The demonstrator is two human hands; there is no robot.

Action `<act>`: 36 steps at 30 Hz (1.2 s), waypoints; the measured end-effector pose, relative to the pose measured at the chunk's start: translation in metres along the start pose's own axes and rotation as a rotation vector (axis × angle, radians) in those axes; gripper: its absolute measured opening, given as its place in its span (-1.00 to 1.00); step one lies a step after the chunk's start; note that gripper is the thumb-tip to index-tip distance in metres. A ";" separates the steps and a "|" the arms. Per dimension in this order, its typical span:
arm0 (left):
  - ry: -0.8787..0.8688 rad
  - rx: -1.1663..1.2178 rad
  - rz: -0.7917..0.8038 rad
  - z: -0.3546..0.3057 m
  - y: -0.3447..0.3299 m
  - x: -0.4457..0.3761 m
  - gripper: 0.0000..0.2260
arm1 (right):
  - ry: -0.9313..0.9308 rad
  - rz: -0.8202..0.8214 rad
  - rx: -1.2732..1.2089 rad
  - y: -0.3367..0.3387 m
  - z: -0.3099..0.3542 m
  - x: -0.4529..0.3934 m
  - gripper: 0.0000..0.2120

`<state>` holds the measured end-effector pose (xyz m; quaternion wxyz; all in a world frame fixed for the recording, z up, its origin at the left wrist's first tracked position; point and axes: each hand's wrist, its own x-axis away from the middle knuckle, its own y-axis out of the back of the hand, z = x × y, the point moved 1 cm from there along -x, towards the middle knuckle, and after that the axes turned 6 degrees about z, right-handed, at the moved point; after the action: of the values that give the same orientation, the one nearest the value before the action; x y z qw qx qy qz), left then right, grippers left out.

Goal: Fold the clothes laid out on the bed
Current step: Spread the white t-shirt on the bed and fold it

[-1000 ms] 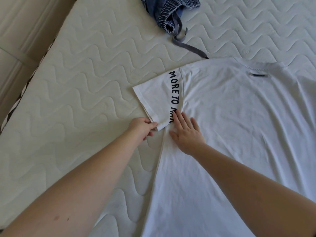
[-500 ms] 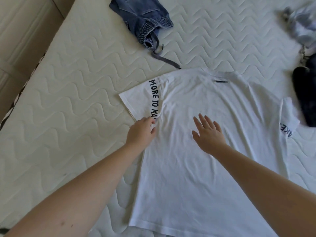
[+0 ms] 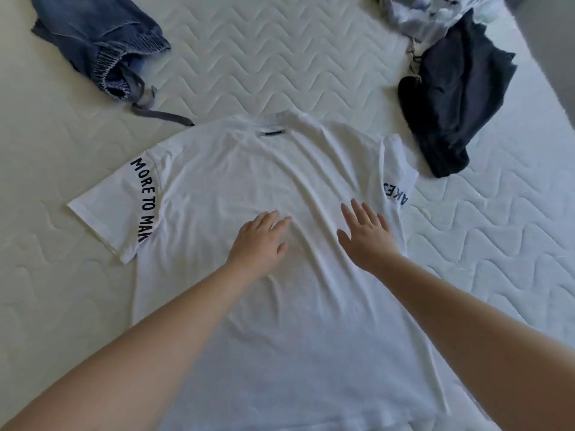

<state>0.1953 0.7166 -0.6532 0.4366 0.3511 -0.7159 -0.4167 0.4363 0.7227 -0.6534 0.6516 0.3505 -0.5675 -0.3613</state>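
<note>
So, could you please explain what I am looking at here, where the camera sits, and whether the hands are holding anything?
There is no machine here: a person wears a wide-angle camera on the head, so you look forward and down along both bare arms. The surface is a quilted mattress. Spread flat on it lies a white T-shirt, with black lettering on its sleeves. The left hand and the right hand both lie open on the shirt with straight fingers; neither holds anything. At the far left lies a blue denim garment with a grey drawstring, at the far right a dark crumpled garment, and behind that some pale clothing.
</note>
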 end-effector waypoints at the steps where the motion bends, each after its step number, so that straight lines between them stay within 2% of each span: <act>1: -0.026 -0.017 0.009 -0.020 -0.002 -0.012 -0.49 | -0.022 -0.008 -0.013 0.003 -0.022 0.001 -0.41; 6: -0.089 -0.057 0.069 -0.093 -0.005 -0.077 -0.46 | -0.128 -0.030 -0.134 0.012 -0.110 -0.003 -0.40; 11: -0.116 -0.127 0.129 -0.136 -0.004 -0.148 -0.45 | -0.192 -0.043 -0.377 0.019 -0.161 -0.029 -0.40; 18: -0.102 -0.132 0.087 -0.144 0.015 -0.236 -0.46 | -0.288 -0.138 -0.835 0.034 -0.178 -0.096 -0.40; 22: -0.005 -0.015 0.162 -0.147 0.016 -0.267 -0.46 | -0.445 -0.117 -0.957 0.038 -0.174 -0.130 -0.37; 25: -0.014 -0.104 0.223 -0.150 0.007 -0.279 -0.44 | -0.449 -0.096 -0.935 0.037 -0.172 -0.142 -0.55; 28: 0.035 -0.152 0.261 -0.147 0.001 -0.286 -0.42 | -0.414 -0.219 -1.051 0.034 -0.178 -0.132 -0.87; 32: 0.056 -0.107 0.232 -0.145 0.001 -0.287 -0.43 | -0.460 -0.413 -1.134 0.024 -0.199 -0.083 -0.83; 34: 0.061 -0.096 0.199 -0.147 0.005 -0.292 -0.44 | -0.531 -0.382 -1.158 0.008 -0.209 -0.056 -0.78; 36: 0.045 -0.116 0.160 -0.150 0.011 -0.299 -0.45 | -0.573 -0.259 -1.157 -0.007 -0.214 -0.037 -0.67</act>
<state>0.4425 0.9365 -0.7021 0.5039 0.2763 -0.7063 -0.4133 0.6447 0.7609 -0.7011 0.5094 -0.1011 -0.3859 -0.7625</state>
